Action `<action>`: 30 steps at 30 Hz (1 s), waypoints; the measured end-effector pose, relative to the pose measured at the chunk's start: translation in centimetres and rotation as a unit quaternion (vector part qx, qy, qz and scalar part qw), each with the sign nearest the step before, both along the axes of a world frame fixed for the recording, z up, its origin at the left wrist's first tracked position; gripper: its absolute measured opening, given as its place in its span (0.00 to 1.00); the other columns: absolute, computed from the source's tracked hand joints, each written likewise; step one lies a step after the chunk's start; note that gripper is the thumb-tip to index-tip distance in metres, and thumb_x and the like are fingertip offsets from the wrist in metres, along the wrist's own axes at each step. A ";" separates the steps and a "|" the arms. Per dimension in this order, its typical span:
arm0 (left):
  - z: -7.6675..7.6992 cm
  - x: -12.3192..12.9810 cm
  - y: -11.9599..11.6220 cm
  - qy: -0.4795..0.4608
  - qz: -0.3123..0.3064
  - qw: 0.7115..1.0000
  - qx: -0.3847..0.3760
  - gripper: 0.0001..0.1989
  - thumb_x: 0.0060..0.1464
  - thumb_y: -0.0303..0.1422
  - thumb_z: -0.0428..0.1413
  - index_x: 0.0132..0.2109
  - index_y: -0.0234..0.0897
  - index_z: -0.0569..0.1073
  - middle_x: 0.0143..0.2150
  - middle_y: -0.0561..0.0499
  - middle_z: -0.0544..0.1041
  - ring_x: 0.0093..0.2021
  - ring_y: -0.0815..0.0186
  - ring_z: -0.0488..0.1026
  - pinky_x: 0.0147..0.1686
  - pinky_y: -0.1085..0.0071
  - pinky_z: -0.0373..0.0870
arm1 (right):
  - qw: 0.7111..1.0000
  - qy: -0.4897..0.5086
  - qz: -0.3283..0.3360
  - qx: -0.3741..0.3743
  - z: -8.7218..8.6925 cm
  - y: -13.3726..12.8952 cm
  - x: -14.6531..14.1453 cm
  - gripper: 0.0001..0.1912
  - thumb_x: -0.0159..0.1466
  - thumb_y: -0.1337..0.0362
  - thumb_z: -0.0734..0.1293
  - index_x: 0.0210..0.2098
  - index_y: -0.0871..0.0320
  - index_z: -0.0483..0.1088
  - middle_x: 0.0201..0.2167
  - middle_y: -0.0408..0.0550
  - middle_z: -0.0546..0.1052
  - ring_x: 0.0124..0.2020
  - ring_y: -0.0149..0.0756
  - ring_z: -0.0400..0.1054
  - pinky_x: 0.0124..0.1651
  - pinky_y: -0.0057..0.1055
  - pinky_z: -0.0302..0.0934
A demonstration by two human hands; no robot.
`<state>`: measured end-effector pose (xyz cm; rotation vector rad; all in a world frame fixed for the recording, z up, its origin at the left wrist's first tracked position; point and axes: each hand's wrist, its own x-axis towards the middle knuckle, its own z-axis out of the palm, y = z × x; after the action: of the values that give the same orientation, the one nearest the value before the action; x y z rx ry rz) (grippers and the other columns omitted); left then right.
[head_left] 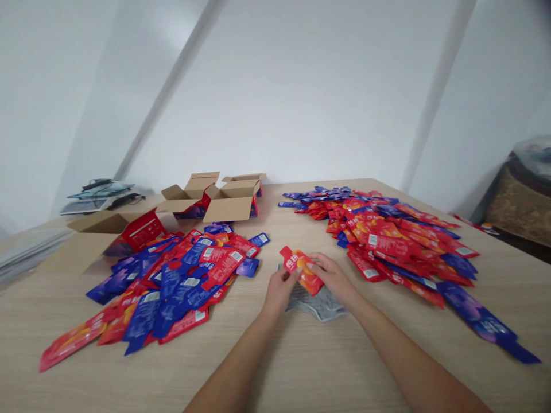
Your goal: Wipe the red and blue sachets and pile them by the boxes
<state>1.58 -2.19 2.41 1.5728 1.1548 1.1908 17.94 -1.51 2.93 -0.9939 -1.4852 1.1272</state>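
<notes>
Between my two hands is a red and orange spouted pouch (306, 275), its narrow end tilted to the upper left. My left hand (279, 293) pinches its lower left edge. On the other side my right hand (330, 276) grips the right edge with thumb and fingers. Below the pouch, a crumpled grey cloth (321, 307) lies on the table, partly covered by my hands. To the left spreads a pile of red and blue pouches (185, 287). A larger pile of similar pouches (383, 235) lies to the right.
Several open cardboard boxes (230, 209) stand at the back left of the wooden table (275, 367). Behind them are stacked flat items (101, 192), with plastic sheets (30, 249) at the left edge. One blue pouch (482, 318) sticks out at the right. A white wall (301, 86) rises behind.
</notes>
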 end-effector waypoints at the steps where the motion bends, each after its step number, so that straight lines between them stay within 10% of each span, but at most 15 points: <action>1: -0.2 0.1 0.1 -0.059 -0.005 0.998 -0.031 0.24 0.50 0.53 0.55 0.36 0.34 0.75 0.30 0.49 0.78 0.29 0.64 0.73 0.31 0.70 0.69 | 0.999 -0.030 0.006 0.011 0.1 -0.1 -0.2 0.20 0.62 0.50 0.60 0.46 0.57 0.68 0.37 0.47 0.78 0.38 0.39 0.73 0.41 0.35 0.66; 5: -1.0 -0.7 0.6 -0.195 0.015 0.973 -0.121 0.21 0.44 0.50 0.61 0.27 0.34 0.70 0.16 0.58 0.67 0.14 0.75 0.59 0.14 0.78 0.54 | 0.950 -0.281 -0.129 0.051 0.8 0.0 1.8 0.21 0.68 0.56 0.51 0.45 0.57 0.70 0.39 0.50 0.78 0.43 0.39 0.71 0.47 0.35 0.62; 10: 0.6 -5.2 2.1 -0.341 0.118 0.931 -0.049 0.14 0.44 0.39 0.64 0.27 0.34 0.70 0.20 0.57 0.71 0.17 0.75 0.66 0.17 0.80 0.61 | 0.765 -0.577 -0.285 0.004 0.7 0.9 6.5 0.17 0.63 0.65 0.60 0.47 0.69 0.69 0.46 0.67 0.73 0.52 0.52 0.64 0.50 0.44 0.58; 13: 1.5 -7.3 2.7 -0.409 0.170 0.896 -0.001 0.08 0.50 0.34 0.60 0.31 0.35 0.71 0.30 0.51 0.77 0.33 0.67 0.76 0.35 0.73 0.73 | 0.730 -0.619 -0.289 -0.029 0.2 1.2 7.1 0.17 0.63 0.70 0.56 0.48 0.68 0.68 0.45 0.68 0.73 0.51 0.52 0.65 0.46 0.44 0.60; 17: 0.7 -6.0 2.3 -0.358 0.137 0.923 -0.043 0.10 0.54 0.37 0.56 0.37 0.33 0.72 0.40 0.41 0.78 0.43 0.60 0.76 0.47 0.63 0.71 | 0.711 -0.632 -0.308 -0.007 -0.1 1.5 6.6 0.19 0.64 0.73 0.52 0.49 0.66 0.67 0.44 0.66 0.74 0.50 0.50 0.66 0.45 0.42 0.61; 22: -1.1 -2.7 0.8 0.023 0.024 0.999 0.028 0.20 0.56 0.42 0.51 0.52 0.37 0.70 0.51 0.43 0.75 0.52 0.58 0.71 0.54 0.58 0.65 | 0.746 -0.590 -0.306 -0.038 0.3 2.0 8.0 0.21 0.63 0.75 0.52 0.51 0.67 0.67 0.39 0.68 0.76 0.44 0.51 0.71 0.41 0.41 0.63; 26: -1.8 -2.0 -0.3 0.406 -0.066 0.905 0.105 0.26 0.59 0.42 0.47 0.61 0.37 0.63 0.64 0.45 0.61 0.65 0.60 0.53 0.64 0.58 0.46 | 0.820 -0.447 -0.356 -0.004 1.8 1.9 9.6 0.21 0.63 0.69 0.55 0.55 0.64 0.64 0.42 0.64 0.76 0.45 0.49 0.71 0.48 0.43 0.61; 30: -2.0 -1.2 -0.6 0.531 -0.043 0.838 0.123 0.31 0.63 0.45 0.38 0.65 0.29 0.54 0.68 0.40 0.51 0.68 0.58 0.42 0.64 0.55 0.38 | 0.952 -0.073 -0.285 0.086 2.1 1.0 5.4 0.21 0.62 0.57 0.59 0.52 0.59 0.65 0.48 0.55 0.74 0.49 0.44 0.69 0.51 0.40 0.62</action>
<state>0.37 -2.82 0.36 2.5829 1.5854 0.3152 23.32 -0.53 5.00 -1.2943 -1.2607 0.5110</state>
